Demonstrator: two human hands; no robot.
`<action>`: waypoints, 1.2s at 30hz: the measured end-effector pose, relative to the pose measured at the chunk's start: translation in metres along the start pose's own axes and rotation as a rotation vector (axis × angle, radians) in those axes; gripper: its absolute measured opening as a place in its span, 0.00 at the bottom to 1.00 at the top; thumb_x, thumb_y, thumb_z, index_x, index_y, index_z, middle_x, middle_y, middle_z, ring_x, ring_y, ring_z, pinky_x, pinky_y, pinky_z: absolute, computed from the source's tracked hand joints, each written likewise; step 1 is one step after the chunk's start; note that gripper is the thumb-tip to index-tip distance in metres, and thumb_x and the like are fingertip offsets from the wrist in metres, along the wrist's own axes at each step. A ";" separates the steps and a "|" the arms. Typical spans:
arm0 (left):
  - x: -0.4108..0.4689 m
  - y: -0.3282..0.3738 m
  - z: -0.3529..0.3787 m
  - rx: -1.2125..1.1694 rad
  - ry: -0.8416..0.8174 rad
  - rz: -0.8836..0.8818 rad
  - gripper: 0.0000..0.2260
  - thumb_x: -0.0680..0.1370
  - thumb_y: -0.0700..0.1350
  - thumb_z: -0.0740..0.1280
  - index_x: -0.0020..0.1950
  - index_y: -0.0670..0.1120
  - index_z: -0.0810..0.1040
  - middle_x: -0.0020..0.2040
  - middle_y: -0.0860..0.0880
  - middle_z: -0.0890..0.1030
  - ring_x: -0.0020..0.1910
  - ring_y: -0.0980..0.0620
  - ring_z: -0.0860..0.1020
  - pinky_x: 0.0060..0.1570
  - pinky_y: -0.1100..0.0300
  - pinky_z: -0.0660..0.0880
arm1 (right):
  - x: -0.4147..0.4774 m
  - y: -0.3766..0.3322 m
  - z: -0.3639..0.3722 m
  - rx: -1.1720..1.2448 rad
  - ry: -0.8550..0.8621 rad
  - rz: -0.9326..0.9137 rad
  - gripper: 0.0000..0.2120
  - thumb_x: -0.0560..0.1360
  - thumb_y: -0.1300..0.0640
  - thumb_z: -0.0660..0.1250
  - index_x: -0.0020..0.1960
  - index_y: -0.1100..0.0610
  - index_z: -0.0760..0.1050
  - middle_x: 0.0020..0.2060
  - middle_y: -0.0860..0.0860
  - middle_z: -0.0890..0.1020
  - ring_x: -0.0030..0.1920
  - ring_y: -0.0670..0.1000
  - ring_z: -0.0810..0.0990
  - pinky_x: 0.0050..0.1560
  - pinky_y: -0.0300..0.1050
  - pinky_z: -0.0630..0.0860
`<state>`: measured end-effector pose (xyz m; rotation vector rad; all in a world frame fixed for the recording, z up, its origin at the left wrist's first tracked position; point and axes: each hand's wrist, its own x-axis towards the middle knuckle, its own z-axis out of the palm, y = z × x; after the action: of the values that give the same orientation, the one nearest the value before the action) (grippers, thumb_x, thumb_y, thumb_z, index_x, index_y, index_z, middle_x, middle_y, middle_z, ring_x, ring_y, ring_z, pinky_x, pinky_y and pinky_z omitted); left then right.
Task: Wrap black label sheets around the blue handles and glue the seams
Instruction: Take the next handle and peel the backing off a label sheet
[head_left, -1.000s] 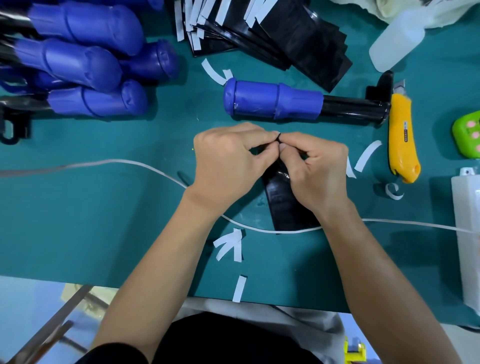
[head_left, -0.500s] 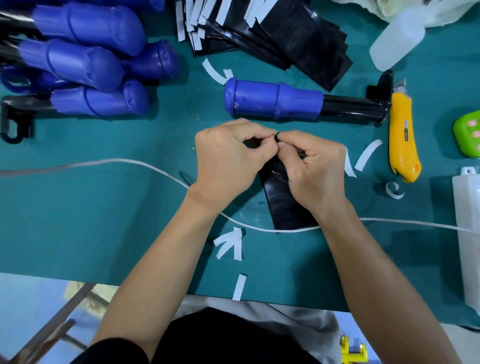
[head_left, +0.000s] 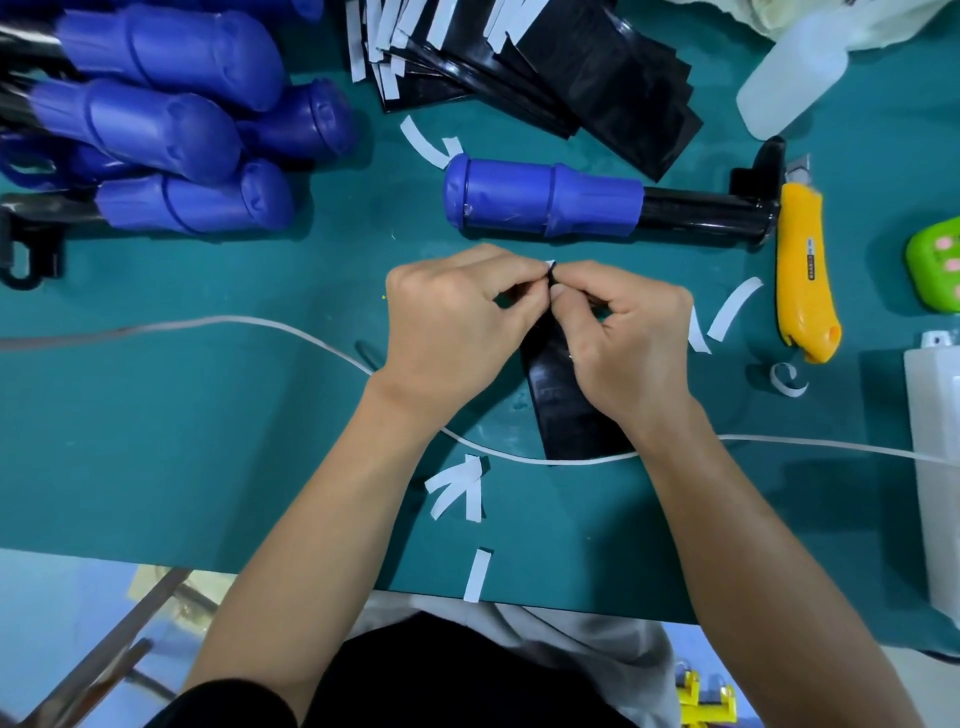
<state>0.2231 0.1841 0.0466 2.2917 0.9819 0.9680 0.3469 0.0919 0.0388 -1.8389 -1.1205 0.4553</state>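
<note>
One blue handle (head_left: 543, 200) lies on its side on the desk (head_left: 208, 441), rounded cap to the left and glossy black shaft running right. Just in front of it, a single glossy black label sheet (head_left: 566, 410) stretches lengthwise toward the person. Its far corner is pinched between the fingertips of the left hand (head_left: 457, 327) and the right hand (head_left: 628, 343). Behind the handle lies a fanned stack of black label sheets (head_left: 597, 73) with white strips (head_left: 387, 47) along their edges. Well to the handle's left lies a pile of blue handles (head_left: 171, 140), caps to the right.
</note>
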 end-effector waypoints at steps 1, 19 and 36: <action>-0.001 0.001 0.000 0.016 0.011 0.016 0.03 0.74 0.41 0.75 0.42 0.45 0.89 0.37 0.51 0.87 0.34 0.51 0.84 0.32 0.54 0.79 | 0.000 0.000 0.000 0.000 0.005 -0.008 0.08 0.79 0.65 0.68 0.43 0.62 0.84 0.30 0.55 0.80 0.32 0.59 0.75 0.34 0.55 0.74; 0.005 -0.004 -0.009 -0.051 -0.155 -0.082 0.02 0.73 0.41 0.76 0.44 0.46 0.89 0.38 0.53 0.86 0.35 0.62 0.78 0.38 0.69 0.74 | -0.001 -0.001 -0.002 -0.133 0.015 -0.081 0.08 0.78 0.64 0.68 0.44 0.60 0.85 0.31 0.55 0.82 0.32 0.60 0.76 0.34 0.52 0.75; 0.002 0.002 -0.004 -0.167 -0.109 -0.214 0.02 0.69 0.38 0.73 0.36 0.44 0.85 0.33 0.52 0.81 0.32 0.55 0.77 0.34 0.59 0.75 | -0.002 -0.006 -0.006 -0.093 -0.020 -0.140 0.07 0.78 0.67 0.69 0.44 0.62 0.85 0.31 0.56 0.81 0.31 0.60 0.75 0.34 0.50 0.74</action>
<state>0.2224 0.1851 0.0516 2.0317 1.0343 0.7964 0.3468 0.0878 0.0462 -1.8249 -1.2932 0.3461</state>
